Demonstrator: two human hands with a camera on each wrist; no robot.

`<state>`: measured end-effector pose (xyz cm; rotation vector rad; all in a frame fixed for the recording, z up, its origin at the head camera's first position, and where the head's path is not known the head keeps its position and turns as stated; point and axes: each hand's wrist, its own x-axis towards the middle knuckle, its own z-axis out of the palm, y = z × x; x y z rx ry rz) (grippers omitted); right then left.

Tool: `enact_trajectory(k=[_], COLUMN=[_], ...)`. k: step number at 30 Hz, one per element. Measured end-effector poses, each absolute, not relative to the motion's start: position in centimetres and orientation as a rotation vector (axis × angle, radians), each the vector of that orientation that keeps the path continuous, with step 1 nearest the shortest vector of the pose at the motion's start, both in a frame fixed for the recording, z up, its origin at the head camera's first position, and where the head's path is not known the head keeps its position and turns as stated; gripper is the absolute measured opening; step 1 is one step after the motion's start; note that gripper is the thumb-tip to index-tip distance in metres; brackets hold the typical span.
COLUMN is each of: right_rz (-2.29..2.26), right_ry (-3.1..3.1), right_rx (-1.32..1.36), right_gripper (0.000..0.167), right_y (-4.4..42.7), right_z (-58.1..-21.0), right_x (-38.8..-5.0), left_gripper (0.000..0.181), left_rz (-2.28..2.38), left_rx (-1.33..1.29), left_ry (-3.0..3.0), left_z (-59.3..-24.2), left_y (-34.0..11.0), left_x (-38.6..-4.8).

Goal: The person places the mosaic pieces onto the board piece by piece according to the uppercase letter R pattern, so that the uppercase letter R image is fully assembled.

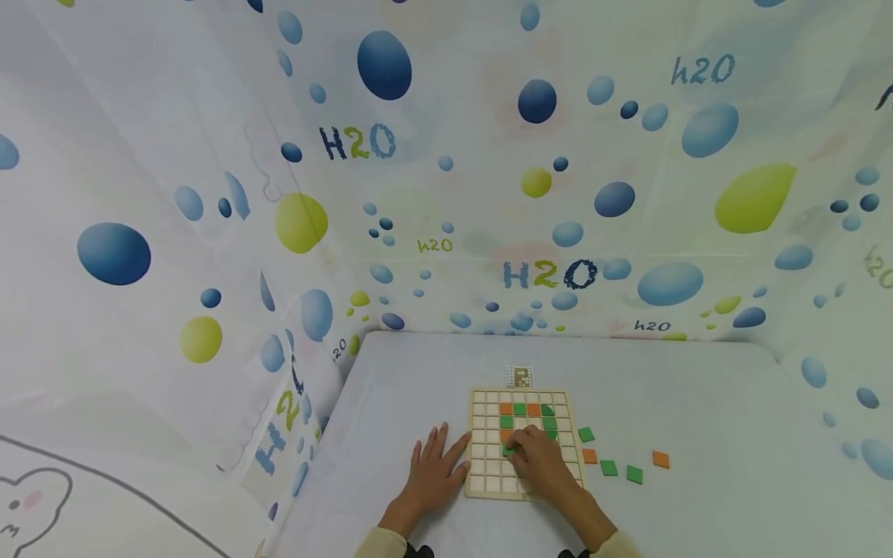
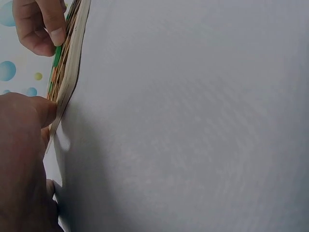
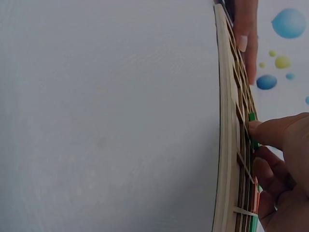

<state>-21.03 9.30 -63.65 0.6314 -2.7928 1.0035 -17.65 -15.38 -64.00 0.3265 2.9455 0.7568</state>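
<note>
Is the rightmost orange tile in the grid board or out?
Out: the orange tile lies on the table, right of the grid board.

The gridded board (image 1: 487, 468) is matt wood, the tabletop (image 1: 718, 403) matt, the tiles (image 1: 634, 474) smooth, perhaps plastic.

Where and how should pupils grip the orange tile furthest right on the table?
Probably pinch opposite edges of the orange tile, coming from above and right: it lies flat and thin on the table, the nearest green tile to its left.
</note>
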Motion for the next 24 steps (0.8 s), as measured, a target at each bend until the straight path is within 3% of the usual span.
enact_trajectory(k=[24], right_rz=[0.985], right_ry=[-2.785], right_rx=[0.610], right_gripper=[0.016], right_y=[9.3], right_z=[-63.1], right_x=[-20.0], left_gripper=[0.054], left_rz=[0.820], left_rx=[0.346], left_ry=[2.940], left_z=[-63.7], left_y=[-15.4], left_x=[-17.4])
